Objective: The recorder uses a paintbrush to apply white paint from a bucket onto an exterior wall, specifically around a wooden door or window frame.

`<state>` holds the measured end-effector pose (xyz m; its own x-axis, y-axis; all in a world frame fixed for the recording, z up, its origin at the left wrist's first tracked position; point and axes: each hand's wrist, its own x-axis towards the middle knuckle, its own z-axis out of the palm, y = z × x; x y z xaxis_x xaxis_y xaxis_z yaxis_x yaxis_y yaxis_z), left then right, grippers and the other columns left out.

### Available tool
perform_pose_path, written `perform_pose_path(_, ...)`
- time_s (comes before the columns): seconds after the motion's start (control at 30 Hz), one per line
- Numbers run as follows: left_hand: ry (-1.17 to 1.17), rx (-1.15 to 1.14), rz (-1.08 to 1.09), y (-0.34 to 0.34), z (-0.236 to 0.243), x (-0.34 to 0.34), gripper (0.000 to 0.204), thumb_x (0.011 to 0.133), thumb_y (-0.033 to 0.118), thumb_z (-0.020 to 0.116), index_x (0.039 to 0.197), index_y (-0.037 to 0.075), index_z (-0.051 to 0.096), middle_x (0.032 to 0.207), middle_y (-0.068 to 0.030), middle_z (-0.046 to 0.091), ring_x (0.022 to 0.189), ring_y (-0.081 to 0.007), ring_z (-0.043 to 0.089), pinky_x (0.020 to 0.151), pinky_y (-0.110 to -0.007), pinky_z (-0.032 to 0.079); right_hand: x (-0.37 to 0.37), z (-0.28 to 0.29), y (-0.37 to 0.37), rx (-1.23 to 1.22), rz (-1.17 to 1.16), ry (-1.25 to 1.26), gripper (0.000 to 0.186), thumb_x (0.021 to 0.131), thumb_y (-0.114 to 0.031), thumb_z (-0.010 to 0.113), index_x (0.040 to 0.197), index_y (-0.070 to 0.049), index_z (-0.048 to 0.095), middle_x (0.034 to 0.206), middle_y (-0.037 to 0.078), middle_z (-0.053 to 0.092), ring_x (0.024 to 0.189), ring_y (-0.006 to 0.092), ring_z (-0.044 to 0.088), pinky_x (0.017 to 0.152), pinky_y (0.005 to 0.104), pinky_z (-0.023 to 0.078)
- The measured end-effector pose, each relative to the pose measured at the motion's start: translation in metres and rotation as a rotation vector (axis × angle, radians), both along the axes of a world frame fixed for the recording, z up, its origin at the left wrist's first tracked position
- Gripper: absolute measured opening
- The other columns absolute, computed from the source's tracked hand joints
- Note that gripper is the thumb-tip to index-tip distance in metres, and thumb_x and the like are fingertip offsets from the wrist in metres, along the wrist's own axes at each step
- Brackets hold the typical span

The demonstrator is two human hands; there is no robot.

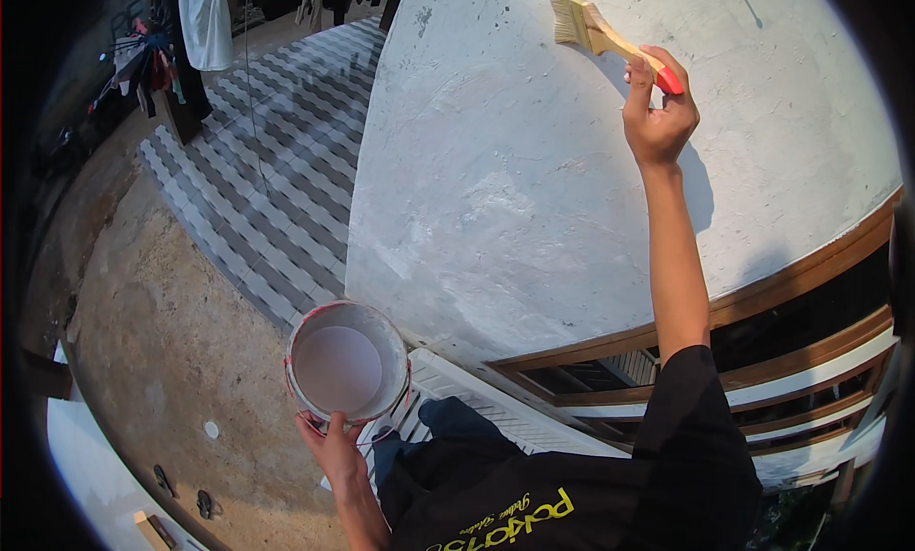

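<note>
My right hand (660,122) is raised high before a whitish wall (477,208), fingers closed on the red-tipped handle of a wide paintbrush (600,36). The brush has pale bristles that point to the left, close to the wall; whether they touch it I cannot tell. Lower down, my left hand (335,448) grips the near rim of a paint bucket (396,346), thumb over the edge. Pale, pinkish-white liquid paint (338,370) lies inside, and red drips mark the rim. The fingers beneath the bucket are partly hidden.
Under my feet is a white slatted surface (438,379). A brown wooden window frame (762,298) edges the wall at right. Left lie a grey-and-white tiled floor (276,141) and bare ground (162,265) with dark sandals (204,503). Clothes (205,22) hang at the upper left.
</note>
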<state>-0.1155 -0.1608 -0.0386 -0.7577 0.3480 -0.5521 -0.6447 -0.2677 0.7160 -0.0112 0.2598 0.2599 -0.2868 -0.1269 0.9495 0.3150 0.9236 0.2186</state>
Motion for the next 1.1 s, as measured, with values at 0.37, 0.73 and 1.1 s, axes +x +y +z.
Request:
perform_pose_path(0.37, -0.008, -0.043, 0.045, -0.010, -0.003, -0.002, 0.044, 0.078, -0.007, 0.056, 0.115, 0.007, 0.036, 0.114, -0.0114, 0.044, 0.100, -0.0275, 0.057, 0.066, -0.041, 0.062, -0.017, 0.007, -0.016, -0.023, -0.022, 0.042, 0.016, 0.090, -0.013, 0.069, 0.101, -0.003, 0.065, 0.086, 0.007, 0.070, 0.069, 0.0175, 0.066, 0.063, 0.0281, 0.053)
perform_pose_path(0.73, 0.026, 0.007, -0.022, -0.004, 0.008, -0.001, 0.038, 0.081, -0.009, 0.054, 0.112, 0.005, 0.037, 0.113, -0.0114, 0.046, 0.096, -0.0255, 0.058, 0.065, -0.040, 0.062, -0.007, -0.016, -0.049, -0.208, 0.016, -0.052, 0.018, 0.091, -0.016, 0.068, 0.102, -0.001, 0.066, 0.079, 0.008, 0.068, 0.063, 0.0152, 0.064, 0.062, 0.0269, 0.052)
perform_pose_path(1.1, 0.135, 0.122, -0.185, 0.036, 0.031, -0.009, 0.033, 0.082, -0.009, 0.056, 0.107, 0.006, 0.042, 0.104, -0.0073, 0.057, 0.087, -0.0158, 0.062, 0.059, -0.028, 0.059, 0.023, -0.120, -0.172, -1.386, 0.515, -0.579, 0.025, 0.094, -0.013, 0.064, 0.111, 0.005, 0.063, 0.086, 0.011, 0.070, 0.079, 0.0148, 0.069, 0.074, 0.0270, 0.055)
